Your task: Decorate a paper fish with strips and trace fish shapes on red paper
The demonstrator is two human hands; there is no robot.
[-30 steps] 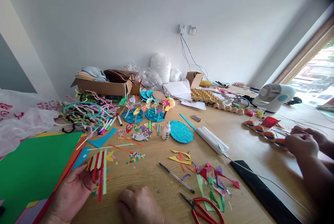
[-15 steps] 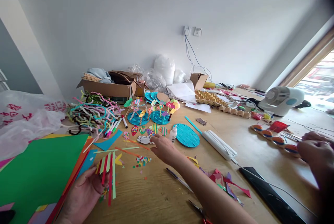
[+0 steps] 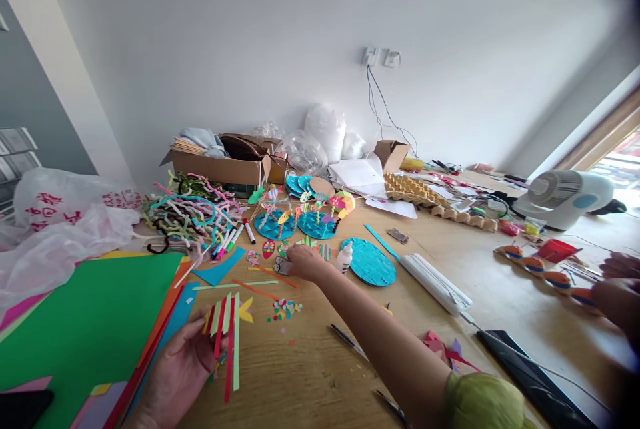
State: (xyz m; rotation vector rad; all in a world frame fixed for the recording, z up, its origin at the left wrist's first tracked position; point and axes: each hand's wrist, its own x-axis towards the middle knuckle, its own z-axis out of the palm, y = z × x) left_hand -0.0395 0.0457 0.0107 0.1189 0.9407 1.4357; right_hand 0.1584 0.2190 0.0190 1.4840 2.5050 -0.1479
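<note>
My left hand (image 3: 187, 359) is closed around a yellow paper fish (image 3: 245, 310) layered with red and light green paper strips; the long ends hang below it. Out over the small decorated paper cutouts, my right hand (image 3: 309, 264) bends its fingers down at a grey-and-white paper fish (image 3: 281, 266) and partly covers it. Its fingertips are hidden, so any grip is unclear. Just right of that hand stands a white glue bottle (image 3: 345, 257), by a blue textured disc (image 3: 373, 262). Colored paper dots (image 3: 286, 309) lie between my hands.
Stacked colored paper (image 3: 110, 309) covers the left side, below a heap of pipe cleaners (image 3: 193, 216). Blue discs with paper fish (image 3: 275, 224) stand behind. Scissors (image 3: 393, 408) and a pen (image 3: 349, 340) lie in front. Another person's hand (image 3: 617, 292) is beside an egg-carton strip (image 3: 555, 279).
My right hand has moved in over the grey-and-white fish, its fingers more bent. The left keeps hold of the striped paper fish. The view has shifted left, and a green sleeve now shows.
</note>
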